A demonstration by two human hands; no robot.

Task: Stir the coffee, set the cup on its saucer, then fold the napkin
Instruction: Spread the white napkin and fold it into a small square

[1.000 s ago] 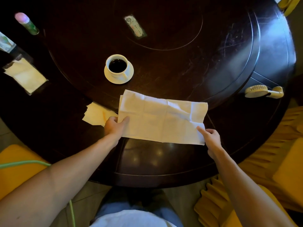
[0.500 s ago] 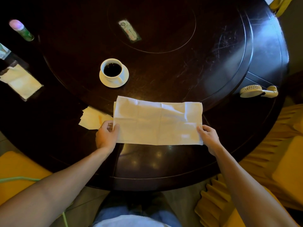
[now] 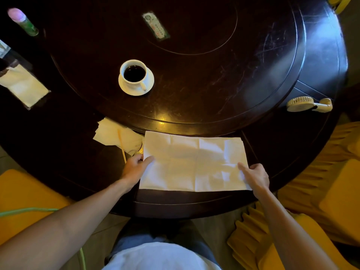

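A pale napkin [image 3: 192,162], folded into a wide rectangle, lies flat on the dark round table's near rim. My left hand [image 3: 134,168] pinches its left edge between thumb and fingers. My right hand [image 3: 255,176] rests on the napkin's right end, index finger stretched over the paper. Farther back, on the raised turntable, a white cup [image 3: 133,73] of black coffee stands on its white saucer [image 3: 149,85], handle toward me.
Crumpled napkins with a thin stick [image 3: 116,137] lie left of the napkin. A tissue holder [image 3: 23,86] and a green bottle [image 3: 23,22] stand far left. A hand-held fan [image 3: 309,104] lies right. A card [image 3: 155,26] sits mid-turntable. Yellow chairs [image 3: 331,172] flank the table.
The napkin has slid off the turntable edge toward me and now lies flat on the table's rim. Both hands came back with it and stay at its ends.
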